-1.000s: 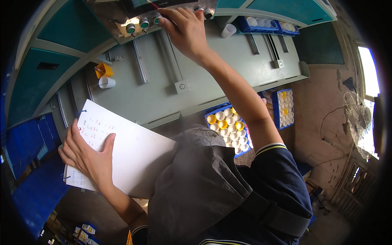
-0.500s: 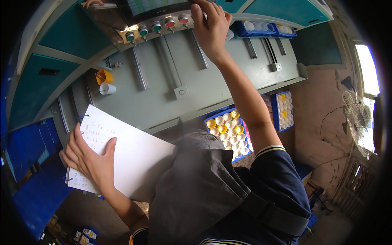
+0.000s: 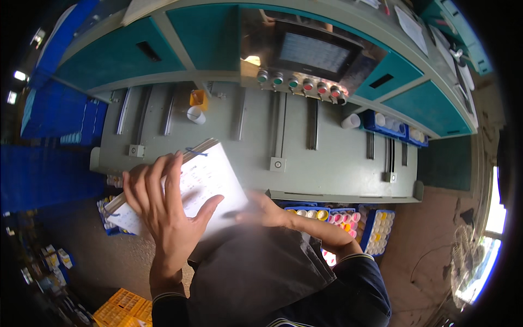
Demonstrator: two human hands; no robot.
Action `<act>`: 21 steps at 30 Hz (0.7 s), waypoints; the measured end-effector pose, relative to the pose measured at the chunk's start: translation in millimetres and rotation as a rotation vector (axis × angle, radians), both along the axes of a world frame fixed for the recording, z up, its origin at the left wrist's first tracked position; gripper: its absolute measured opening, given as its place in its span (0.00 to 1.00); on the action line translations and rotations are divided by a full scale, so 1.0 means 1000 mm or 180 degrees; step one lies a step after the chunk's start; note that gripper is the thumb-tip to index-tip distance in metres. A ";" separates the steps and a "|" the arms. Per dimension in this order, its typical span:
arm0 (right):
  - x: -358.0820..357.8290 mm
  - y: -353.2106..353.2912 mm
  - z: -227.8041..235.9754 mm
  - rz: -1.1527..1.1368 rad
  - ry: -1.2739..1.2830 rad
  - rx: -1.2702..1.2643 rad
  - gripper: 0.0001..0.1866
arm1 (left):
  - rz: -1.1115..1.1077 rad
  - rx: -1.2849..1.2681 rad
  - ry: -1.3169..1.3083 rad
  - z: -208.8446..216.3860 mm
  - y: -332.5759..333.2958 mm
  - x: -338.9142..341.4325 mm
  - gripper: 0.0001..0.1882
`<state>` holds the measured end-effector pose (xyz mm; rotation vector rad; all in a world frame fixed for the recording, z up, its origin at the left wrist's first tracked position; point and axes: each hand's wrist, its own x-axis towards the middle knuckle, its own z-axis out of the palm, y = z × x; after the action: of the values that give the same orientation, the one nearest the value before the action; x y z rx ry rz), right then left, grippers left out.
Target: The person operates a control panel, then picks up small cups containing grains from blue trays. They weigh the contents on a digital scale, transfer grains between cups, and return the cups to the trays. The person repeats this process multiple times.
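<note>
A thick stack of white paper (image 3: 222, 174), tied at one edge with blue string and covered in handwriting, is held tilted in front of my body. My left hand (image 3: 173, 210) grips its bound edge, the fingers over the top and the thumb lying across the page. At the stack's right side is my right hand (image 3: 265, 210). Motion smears its fingers, so whether they touch the paper cannot be made out. Beyond the hands stands a grey-green machine bench (image 3: 256, 155) with metal rails on it.
A control panel with a screen (image 3: 315, 52) and a row of green and red buttons (image 3: 294, 82) faces me. A yellow cup (image 3: 199, 98) and white cups (image 3: 196, 115) stand on the bench. Blue trays of cups (image 3: 377, 231) lie below its front edge. A yellow crate (image 3: 122, 309) sits lower left.
My right hand has come down from the control panel to the paper's right side. The view has turned left, and the paper stack is now tilted differently in my left hand.
</note>
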<state>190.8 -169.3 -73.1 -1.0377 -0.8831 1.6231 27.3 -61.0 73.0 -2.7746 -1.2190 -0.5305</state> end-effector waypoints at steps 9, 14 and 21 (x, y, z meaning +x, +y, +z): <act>0.104 0.080 0.068 -0.1848 -0.1005 0.0989 0.07 | 0.0186 0.1110 -0.1968 -0.010 -0.017 -0.048 0.32; 0.255 0.247 0.199 -0.1646 -0.2547 0.1544 0.27 | 0.1115 0.0533 -0.1879 -0.058 -0.044 -0.069 0.35; 0.209 0.311 0.231 -0.1859 -0.3053 0.2846 0.40 | 0.2006 -0.0343 -0.2174 -0.109 -0.077 -0.104 0.50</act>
<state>399.5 141.6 157.6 -1.2057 -1.5260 0.0841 -76.8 -137.8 -36.4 -2.1071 -2.1664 -1.4068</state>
